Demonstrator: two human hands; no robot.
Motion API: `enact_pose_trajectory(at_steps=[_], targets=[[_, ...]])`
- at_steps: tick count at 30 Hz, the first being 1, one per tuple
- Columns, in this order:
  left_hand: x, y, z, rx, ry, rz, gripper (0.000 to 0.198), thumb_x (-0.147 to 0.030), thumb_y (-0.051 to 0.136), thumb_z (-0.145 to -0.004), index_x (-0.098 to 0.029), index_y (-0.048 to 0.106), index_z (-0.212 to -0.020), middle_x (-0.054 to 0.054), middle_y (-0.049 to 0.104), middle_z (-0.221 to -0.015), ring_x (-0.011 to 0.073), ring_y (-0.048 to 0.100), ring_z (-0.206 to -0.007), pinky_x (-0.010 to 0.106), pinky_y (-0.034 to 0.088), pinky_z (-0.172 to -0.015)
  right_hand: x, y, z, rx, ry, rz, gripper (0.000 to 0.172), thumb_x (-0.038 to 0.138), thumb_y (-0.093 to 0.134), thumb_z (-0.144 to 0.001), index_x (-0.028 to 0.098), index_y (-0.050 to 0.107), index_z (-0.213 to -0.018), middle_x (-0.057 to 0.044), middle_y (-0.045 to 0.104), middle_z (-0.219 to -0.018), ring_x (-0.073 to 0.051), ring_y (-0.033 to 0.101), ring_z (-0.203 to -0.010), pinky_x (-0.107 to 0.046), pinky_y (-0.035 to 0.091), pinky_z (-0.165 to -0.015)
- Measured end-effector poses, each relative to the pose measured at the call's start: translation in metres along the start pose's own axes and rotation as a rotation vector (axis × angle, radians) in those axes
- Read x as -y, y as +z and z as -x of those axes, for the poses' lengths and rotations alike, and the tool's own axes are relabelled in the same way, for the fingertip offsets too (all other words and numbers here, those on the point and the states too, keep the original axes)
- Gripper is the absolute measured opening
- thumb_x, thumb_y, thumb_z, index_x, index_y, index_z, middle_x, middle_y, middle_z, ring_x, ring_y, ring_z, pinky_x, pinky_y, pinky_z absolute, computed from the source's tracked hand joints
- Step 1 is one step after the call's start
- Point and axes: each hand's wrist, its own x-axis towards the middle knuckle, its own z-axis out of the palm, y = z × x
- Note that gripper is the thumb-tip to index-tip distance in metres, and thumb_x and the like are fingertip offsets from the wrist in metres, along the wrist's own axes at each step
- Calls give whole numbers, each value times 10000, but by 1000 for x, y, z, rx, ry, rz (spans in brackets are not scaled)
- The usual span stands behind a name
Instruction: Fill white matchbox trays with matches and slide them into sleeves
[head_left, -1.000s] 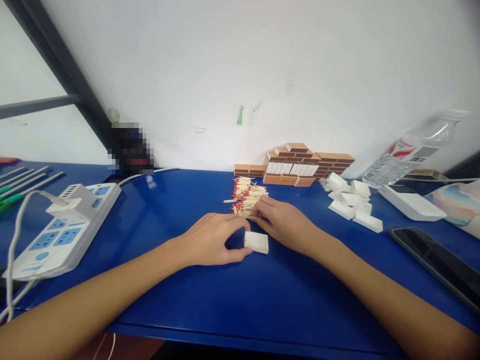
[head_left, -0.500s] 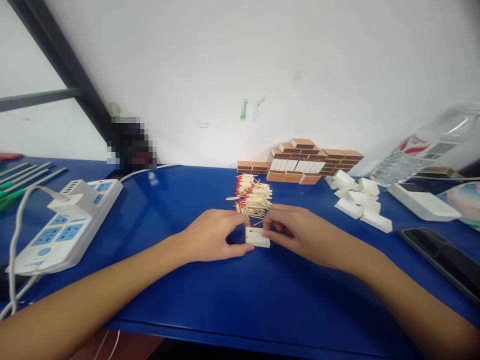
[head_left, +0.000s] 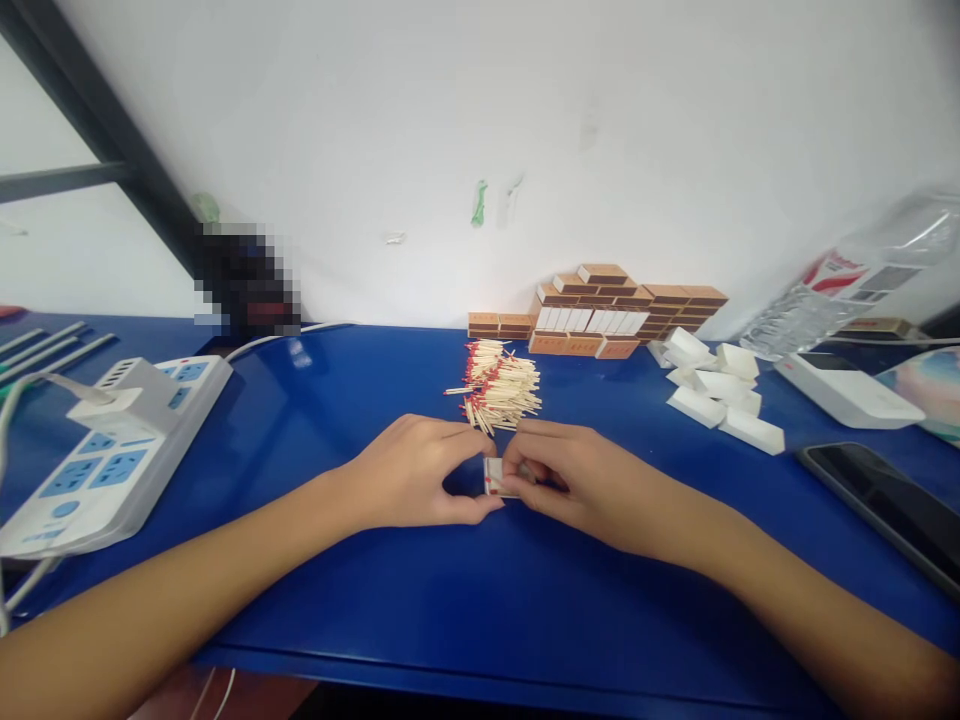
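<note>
A small white matchbox tray [head_left: 495, 468] rests on the blue table, with red match heads showing at its left end. My left hand [head_left: 424, 470] steadies it, thumb at the near side and fingers at the far side. Over the tray's right part, my right hand [head_left: 562, 470] has its fingertips pinched together down at its inside. Those fingers cover much of the tray, and what they pinch is hidden. Just beyond both hands lies a loose pile of matches [head_left: 502, 385] with red heads, mostly pointing left.
Stacked matchboxes [head_left: 592, 310] stand against the wall. To the right are several white trays [head_left: 712, 390], a plastic bottle [head_left: 825, 285], a white device [head_left: 847, 390] and a phone [head_left: 885, 510]. A power strip [head_left: 127, 470] with cables lies at the left.
My right hand has moved left and farther over the tray, covering more of it. My left hand keeps its hold. The whole view has shifted slightly.
</note>
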Motion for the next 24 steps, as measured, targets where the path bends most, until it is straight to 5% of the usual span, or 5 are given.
enact_pose_trajectory(at_steps=[15, 20, 24], targets=[[-2, -3, 0, -19, 32, 6, 252, -417, 709, -879, -199, 726, -1005, -28, 703, -751, 110, 604, -611, 247, 398, -582, 5, -13, 2, 3, 0, 2, 188, 334, 633, -999, 226, 755, -906, 3, 611, -801, -114, 544, -671, -260, 396, -629], [-5, -10, 0, 27, 18, 67, 226, -363, 728, -820, -198, 736, -975, -35, 679, -725, 101, 577, -599, 234, 403, -579, -12, -26, 0, -112, 62, 63, 98, 268, 648, -968, 233, 730, -927, 13, 576, -761, -126, 524, -667, -256, 387, -620], [-7, -10, 0, 40, 18, 82, 264, -401, 746, -803, -196, 740, -969, -46, 626, -658, 93, 543, -561, 235, 364, -545, -30, -22, -2, -49, 95, 88, 95, 278, 628, -969, 223, 704, -956, -5, 593, -815, -145, 541, -721, -261, 398, -642]])
